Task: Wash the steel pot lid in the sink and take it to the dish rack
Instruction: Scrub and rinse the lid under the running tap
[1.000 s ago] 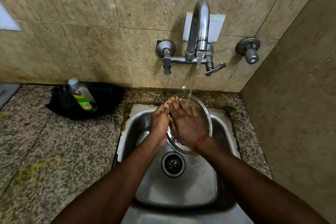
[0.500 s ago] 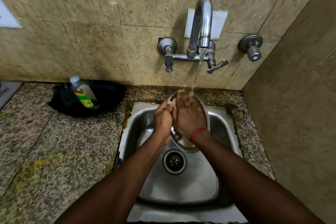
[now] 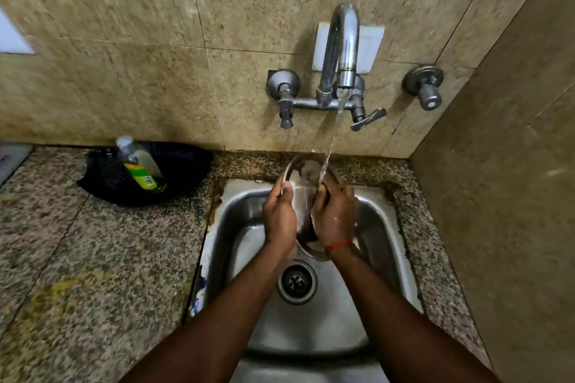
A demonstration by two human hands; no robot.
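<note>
The round steel pot lid (image 3: 303, 179) is held tilted over the back of the steel sink (image 3: 382, 227). My left hand (image 3: 280, 216) grips its left rim. My right hand (image 3: 334, 214) lies against the lid's face, with something yellow, perhaps a scrubber, at its fingertips. Water runs from the tap (image 3: 340, 50) onto the lid's upper part. Both hands hide most of the lid. No dish rack is in view.
A dish-soap bottle (image 3: 140, 165) leans in a black bowl (image 3: 183, 171) on the granite counter (image 3: 77, 258) to the left. Tiled walls close in at the back and right. The drain (image 3: 297, 282) sits below the hands.
The lid has tilted more upright and moved slightly back under the stream. My right hand has slid toward the lid's right side, uncovering its centre.
</note>
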